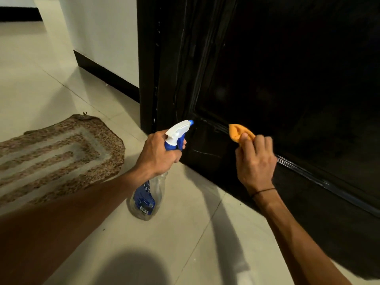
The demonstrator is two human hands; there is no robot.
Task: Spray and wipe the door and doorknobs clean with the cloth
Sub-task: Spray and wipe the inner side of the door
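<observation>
Spray bottle upright, nozzle aimed at door base. Left hand grips its neck. Right hand pinches orange cloth against door's lower moulding.

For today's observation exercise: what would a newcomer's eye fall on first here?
The bright orange cloth, gripped in the right hand, stands out against the dark door. Left of it, the left hand grips a blue-and-white spray bottle, its nozzle towards the door's lower corner.
</observation>
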